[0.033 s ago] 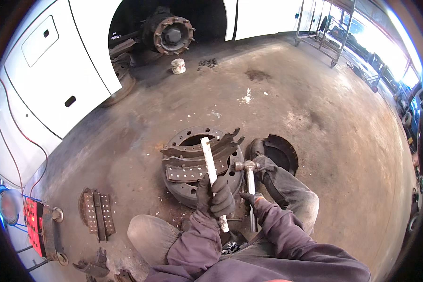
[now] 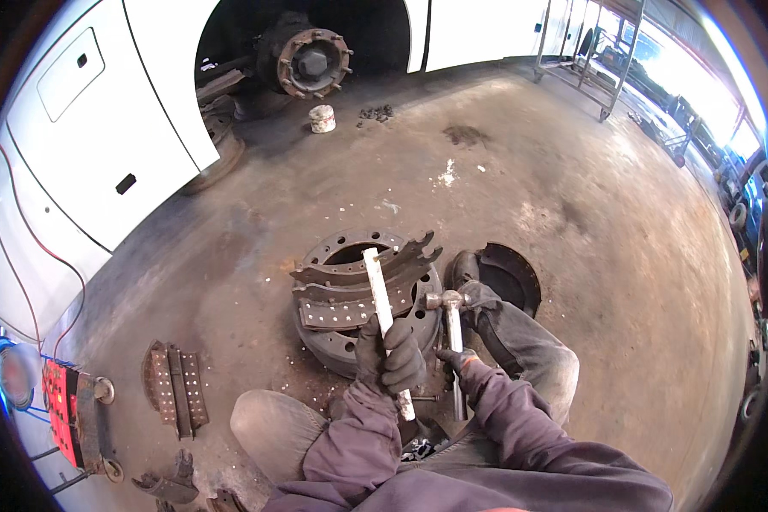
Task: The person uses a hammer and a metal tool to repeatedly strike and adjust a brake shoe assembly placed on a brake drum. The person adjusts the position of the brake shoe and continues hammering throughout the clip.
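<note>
In my gloved left hand (image 2: 394, 357), a white-coated bar (image 2: 376, 286) is gripped upright and slightly tilted, with its lower end sticking out below the fist. My right hand (image 2: 457, 358), also gloved, is closed around the handle of a ball-peen hammer (image 2: 449, 300), its head up. Just beyond both hands lies a brake drum (image 2: 322, 347) on the floor. Across its top rest a riveted brake shoe (image 2: 337, 314) and a bare curved shoe frame (image 2: 324, 275). The bar's upper part overlaps these in view; whether it touches them I cannot tell.
A dark round metal part (image 2: 520, 269) lies beside my right boot (image 2: 466, 269). Riveted brake shoes (image 2: 177, 388) and a red-topped box (image 2: 61, 401) are at left. Ahead, a white vehicle (image 2: 85, 154) has an exposed wheel hub (image 2: 314, 64); a small tub (image 2: 322, 119) stands near it.
</note>
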Action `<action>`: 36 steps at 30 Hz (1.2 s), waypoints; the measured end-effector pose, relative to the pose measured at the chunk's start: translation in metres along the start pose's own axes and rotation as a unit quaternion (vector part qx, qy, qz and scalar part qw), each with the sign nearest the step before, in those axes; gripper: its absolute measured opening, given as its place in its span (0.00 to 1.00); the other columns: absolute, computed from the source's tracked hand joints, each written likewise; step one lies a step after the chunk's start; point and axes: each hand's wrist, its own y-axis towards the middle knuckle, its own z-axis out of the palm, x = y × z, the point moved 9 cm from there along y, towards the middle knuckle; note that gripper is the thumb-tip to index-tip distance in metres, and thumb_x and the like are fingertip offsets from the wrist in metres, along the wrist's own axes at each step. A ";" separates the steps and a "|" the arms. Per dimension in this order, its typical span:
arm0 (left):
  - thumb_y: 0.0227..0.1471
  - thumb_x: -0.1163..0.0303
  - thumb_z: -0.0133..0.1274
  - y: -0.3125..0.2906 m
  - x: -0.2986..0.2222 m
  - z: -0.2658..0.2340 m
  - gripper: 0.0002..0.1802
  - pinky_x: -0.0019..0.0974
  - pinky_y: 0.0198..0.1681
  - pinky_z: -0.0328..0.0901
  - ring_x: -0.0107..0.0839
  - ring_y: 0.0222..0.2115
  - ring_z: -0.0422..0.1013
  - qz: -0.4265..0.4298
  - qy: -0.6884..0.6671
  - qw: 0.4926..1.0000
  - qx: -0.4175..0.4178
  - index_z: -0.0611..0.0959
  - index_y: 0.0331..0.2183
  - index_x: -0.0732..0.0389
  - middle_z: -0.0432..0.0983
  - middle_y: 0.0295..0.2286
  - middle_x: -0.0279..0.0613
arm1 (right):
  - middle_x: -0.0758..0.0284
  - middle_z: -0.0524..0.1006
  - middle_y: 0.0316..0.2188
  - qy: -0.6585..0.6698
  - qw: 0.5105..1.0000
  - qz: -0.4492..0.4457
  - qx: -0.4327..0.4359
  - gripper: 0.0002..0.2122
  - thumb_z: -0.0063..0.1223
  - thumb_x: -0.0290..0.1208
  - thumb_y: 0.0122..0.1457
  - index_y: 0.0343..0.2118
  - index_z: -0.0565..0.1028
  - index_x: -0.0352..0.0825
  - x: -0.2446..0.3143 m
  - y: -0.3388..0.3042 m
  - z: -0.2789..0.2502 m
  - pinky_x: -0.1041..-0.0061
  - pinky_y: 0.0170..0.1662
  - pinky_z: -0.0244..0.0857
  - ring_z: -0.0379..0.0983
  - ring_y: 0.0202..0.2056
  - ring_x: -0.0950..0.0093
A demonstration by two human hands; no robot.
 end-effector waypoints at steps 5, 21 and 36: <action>0.66 0.43 0.38 -0.007 -0.015 -0.045 0.26 0.33 0.09 0.51 0.27 0.08 0.55 0.027 0.115 0.982 -0.151 0.68 0.28 0.56 0.58 0.13 0.34 | 0.66 0.73 0.18 -0.097 0.993 -0.051 -0.052 0.17 0.66 0.45 0.55 0.31 0.76 0.34 0.010 0.005 -0.015 0.61 0.24 0.66 0.67 0.16 0.69; 0.61 0.35 0.40 -0.148 -0.056 -0.235 0.29 0.41 0.11 0.54 0.34 0.07 0.57 -0.009 0.347 0.651 -0.675 0.71 0.36 0.53 0.64 0.13 0.35 | 0.63 0.70 0.16 -0.038 0.998 -0.021 -0.036 0.16 0.67 0.39 0.53 0.33 0.73 0.32 0.007 0.014 -0.010 0.60 0.16 0.63 0.66 0.13 0.67; 0.61 0.37 0.42 -0.144 -0.051 -0.235 0.26 0.41 0.12 0.52 0.34 0.07 0.57 -0.019 0.371 0.647 -0.666 0.71 0.34 0.52 0.65 0.14 0.35 | 0.65 0.71 0.17 0.024 0.999 -0.028 -0.025 0.22 0.64 0.51 0.56 0.32 0.71 0.34 0.013 -0.003 -0.010 0.63 0.14 0.63 0.65 0.11 0.70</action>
